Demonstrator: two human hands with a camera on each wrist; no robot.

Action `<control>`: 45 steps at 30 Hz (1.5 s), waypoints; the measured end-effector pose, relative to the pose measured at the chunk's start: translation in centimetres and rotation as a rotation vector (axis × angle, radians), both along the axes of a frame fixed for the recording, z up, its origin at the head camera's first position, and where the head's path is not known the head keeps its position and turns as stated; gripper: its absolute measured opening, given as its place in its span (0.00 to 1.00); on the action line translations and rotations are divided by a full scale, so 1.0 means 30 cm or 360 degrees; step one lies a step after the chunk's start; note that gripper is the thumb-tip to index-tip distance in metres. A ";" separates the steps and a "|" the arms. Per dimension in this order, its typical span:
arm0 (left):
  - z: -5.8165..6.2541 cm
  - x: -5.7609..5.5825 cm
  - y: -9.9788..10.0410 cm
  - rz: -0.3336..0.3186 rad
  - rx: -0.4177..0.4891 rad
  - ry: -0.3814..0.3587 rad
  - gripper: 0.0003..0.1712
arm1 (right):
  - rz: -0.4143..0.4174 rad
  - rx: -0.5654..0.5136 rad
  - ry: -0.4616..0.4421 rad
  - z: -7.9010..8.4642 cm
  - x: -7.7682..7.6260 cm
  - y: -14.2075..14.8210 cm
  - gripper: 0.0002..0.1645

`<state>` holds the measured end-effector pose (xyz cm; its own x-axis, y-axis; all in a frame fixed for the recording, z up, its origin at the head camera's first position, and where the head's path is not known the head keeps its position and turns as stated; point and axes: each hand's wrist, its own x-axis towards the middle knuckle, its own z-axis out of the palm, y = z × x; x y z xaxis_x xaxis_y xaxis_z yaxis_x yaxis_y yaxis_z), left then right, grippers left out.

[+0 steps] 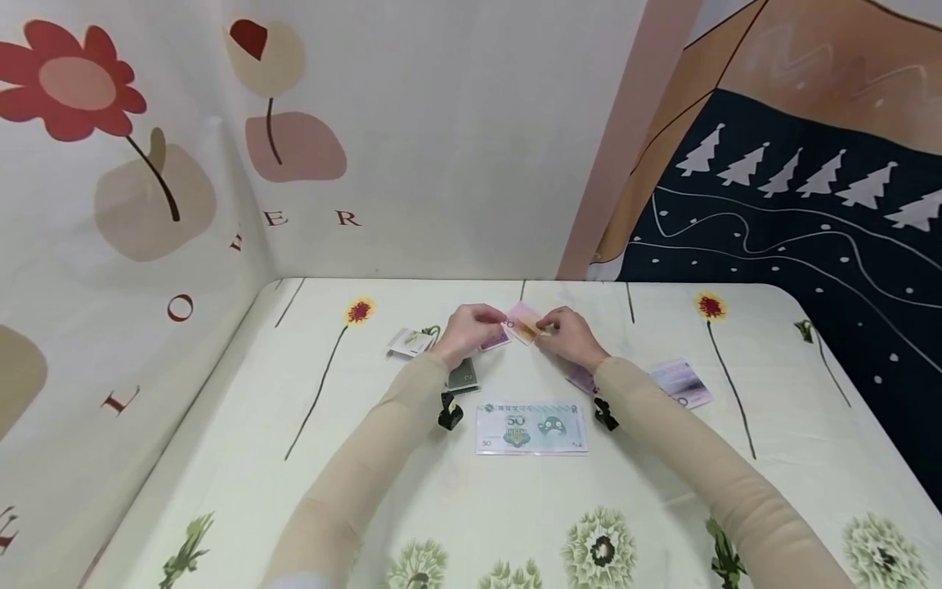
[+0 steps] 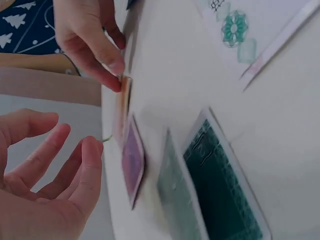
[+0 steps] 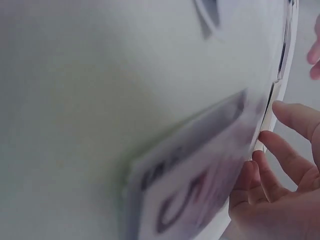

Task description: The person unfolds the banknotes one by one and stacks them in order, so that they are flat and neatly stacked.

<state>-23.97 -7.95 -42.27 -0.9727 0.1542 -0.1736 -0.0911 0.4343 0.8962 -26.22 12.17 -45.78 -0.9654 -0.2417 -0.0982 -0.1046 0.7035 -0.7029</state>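
A pink-and-orange play banknote [image 1: 524, 321] lies near the table's far edge, between the two hands. The right hand [image 1: 574, 337] pinches its right-hand corner with thumb and fingers. My left hand [image 1: 471, 331] hovers by its left side; in the left wrist view the fingers [image 2: 90, 165] are loosely bent, apart from the note. Below that hand is a purple banknote [image 2: 133, 165], partly covered in the head view. Closer in, a folded dark green banknote [image 2: 220, 175] stands half unfolded. A flat green 50 banknote [image 1: 531, 442] lies centrally, nearer the body.
To the left is a pale folded banknote [image 1: 410, 342]. On the right lie a purple banknote [image 1: 680, 383] and another purple one [image 1: 581, 378], half hidden by the right forearm. The flower-print tablecloth [image 1: 243, 491] meets a hanging white cloth [image 1: 441, 204] at the back.
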 end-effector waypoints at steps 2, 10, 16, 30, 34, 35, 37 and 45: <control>-0.016 -0.016 0.012 -0.0018 -0.0068 0.0018 0.17 | 0.0020 -0.0001 0.0006 -0.002 -0.003 0.001 0.18; -0.054 -0.053 0.061 -0.0112 -0.0269 0.0052 0.23 | 0.0047 0.0021 -0.0084 -0.007 -0.007 -0.002 0.19; -0.060 -0.066 0.074 -0.0112 -0.0270 0.0017 0.27 | 0.0090 0.0061 -0.0069 -0.005 -0.009 0.009 0.20; -0.055 -0.092 0.078 -0.0230 -0.0465 0.0006 0.31 | 0.0107 0.0050 -0.0112 0.012 -0.003 0.012 0.22; -0.049 -0.107 0.075 -0.0175 -0.0295 -0.0079 0.29 | 0.0106 0.0035 -0.0122 0.018 0.001 0.011 0.23; -0.051 -0.111 0.074 -0.0151 -0.0243 -0.0102 0.29 | 0.0103 0.0028 -0.0125 0.017 0.001 0.011 0.23; -0.055 -0.118 0.072 -0.0086 -0.0127 -0.0137 0.28 | 0.0099 0.0013 -0.0129 0.015 0.001 0.011 0.23; -0.064 -0.118 0.072 0.0106 0.0182 -0.0231 0.18 | 0.0127 0.0022 -0.0123 0.002 0.008 0.021 0.28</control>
<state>-27.50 -5.80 -44.19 -0.9475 0.1169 -0.2978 -0.2480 0.3193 0.9146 -25.98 12.78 -45.71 -0.9324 -0.3158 -0.1755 -0.1068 0.7049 -0.7012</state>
